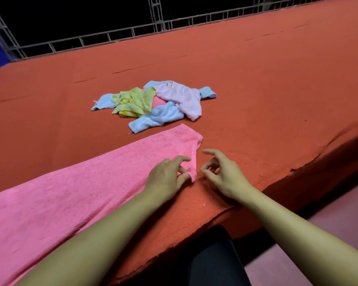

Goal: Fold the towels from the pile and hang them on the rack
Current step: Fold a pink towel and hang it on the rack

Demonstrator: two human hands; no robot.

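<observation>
A long pink towel point(74, 193) lies flat along the near edge of the red-covered table point(256, 89), stretching from the lower left to the middle. My left hand point(167, 178) pinches the towel's near right corner, which is lifted and folded over a little. My right hand point(221, 172) hovers just to the right of that corner with its fingers loosely curled, holding nothing. Farther back in the middle sits the pile of small towels point(153, 102), blue, yellow, pale pink and bright pink, crumpled together. No rack is clearly in view.
A metal truss railing point(157, 23) runs along the table's far edge against a dark background. The table's front edge runs diagonally at the lower right, with pinkish floor point(329, 234) beyond. A dark garment point(213, 263) shows at the bottom.
</observation>
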